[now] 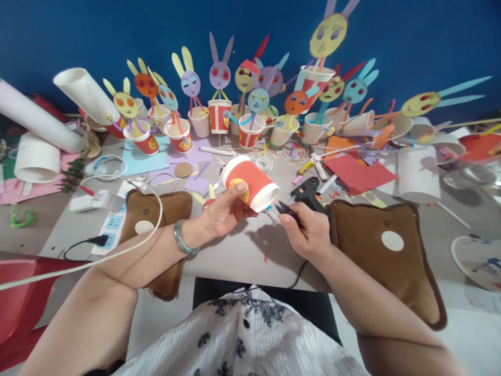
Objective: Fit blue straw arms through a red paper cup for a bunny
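My left hand (229, 210) is wrapped round a red and white paper cup (252, 180), which lies tilted on its side above the table with a yellow round sticker under the thumb. From the cup's right, lower end stick thin pale sticks (271, 214). My right hand (307, 227) is closed round a dark tool (287, 210), its pointed tip close to those sticks; the tool's handle is hidden in the fist. Just behind the right hand lies a black glue gun (309, 192). Part of a small paper rabbit head (209, 203) shows behind my left hand.
Several paper cups with rabbit faces, such as a purple one (219, 74), line the table's back. Brown cushions (385, 250) lie at both sides. A power strip (113, 222) and white cable are at left. Red paper (360, 175) and scraps litter the table (235, 263).
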A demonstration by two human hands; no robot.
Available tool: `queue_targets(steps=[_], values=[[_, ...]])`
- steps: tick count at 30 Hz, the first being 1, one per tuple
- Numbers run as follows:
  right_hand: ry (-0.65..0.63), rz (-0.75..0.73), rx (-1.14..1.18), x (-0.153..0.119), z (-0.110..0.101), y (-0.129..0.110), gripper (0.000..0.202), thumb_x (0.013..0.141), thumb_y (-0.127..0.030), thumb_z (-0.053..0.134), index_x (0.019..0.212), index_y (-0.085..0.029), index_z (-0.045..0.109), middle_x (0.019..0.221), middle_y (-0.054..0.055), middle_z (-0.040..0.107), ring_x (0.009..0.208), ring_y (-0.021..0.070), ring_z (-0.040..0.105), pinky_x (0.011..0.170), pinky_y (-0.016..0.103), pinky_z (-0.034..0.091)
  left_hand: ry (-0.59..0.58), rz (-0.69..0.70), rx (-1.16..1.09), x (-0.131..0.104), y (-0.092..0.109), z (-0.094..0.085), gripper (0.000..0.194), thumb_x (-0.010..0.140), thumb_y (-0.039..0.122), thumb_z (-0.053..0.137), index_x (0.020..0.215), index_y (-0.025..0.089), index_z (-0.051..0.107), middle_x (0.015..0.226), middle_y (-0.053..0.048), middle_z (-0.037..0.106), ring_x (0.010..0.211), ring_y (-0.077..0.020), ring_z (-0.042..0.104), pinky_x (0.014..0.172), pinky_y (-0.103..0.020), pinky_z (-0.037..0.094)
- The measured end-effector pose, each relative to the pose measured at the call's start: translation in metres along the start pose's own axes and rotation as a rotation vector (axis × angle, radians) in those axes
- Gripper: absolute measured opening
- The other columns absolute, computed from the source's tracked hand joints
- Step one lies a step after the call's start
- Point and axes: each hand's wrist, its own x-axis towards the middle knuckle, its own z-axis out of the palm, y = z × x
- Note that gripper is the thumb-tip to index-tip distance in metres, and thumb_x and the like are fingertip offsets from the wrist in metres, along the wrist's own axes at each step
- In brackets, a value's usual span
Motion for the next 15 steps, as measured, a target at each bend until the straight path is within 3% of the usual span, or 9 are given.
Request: queue_targets(steps=[3, 7, 15], values=[[0.083, -0.149, -0.149, 0.0016, -0.0008, 0.0049, 0.029, 0.105, -0.04, 0.051, 0.084, -0.021, 0.056, 0.054, -0.005, 0.053, 0.044, 0.0091, 0.045, 0.048, 0.024, 0.033, 0.015, -0.021, 0.045, 0.0009, 0.0003, 0.0016, 0.058, 0.065, 0.062, 0.087, 0.096, 0.019, 0.065, 0.076, 0.0, 0.07, 0.065, -0.0142, 0.065, 0.059, -0.026, 0.053], [0.08, -0.252, -0.29, 0.003, -0.0017, 0.007, 0.026, 0.105, -0.035, 0.051, 0.085, -0.019, 0.058, 0.058, -0.002, 0.059, 0.048, 0.0107, 0.05, 0.051, 0.024, 0.037, 0.042, -0.093, 0.126, 0.0011, 0.0005, 0.0031, 0.053, 0.075, 0.066, 0.078, 0.091, 0.016, 0.065, 0.067, 0.0, 0.067, 0.059, -0.0134, 0.064, 0.052, -0.023, 0.049], [0.021, -0.28, -0.488, 0.0003, -0.003, 0.0054, 0.029, 0.104, -0.034, 0.052, 0.081, -0.019, 0.059, 0.061, 0.0, 0.062, 0.053, 0.0123, 0.053, 0.056, 0.025, 0.037, 0.04, -0.11, 0.192, 0.0015, -0.0029, 0.0014, 0.059, 0.07, 0.071, 0.079, 0.089, 0.016, 0.065, 0.065, 0.0, 0.069, 0.057, -0.0126, 0.066, 0.051, -0.021, 0.051]])
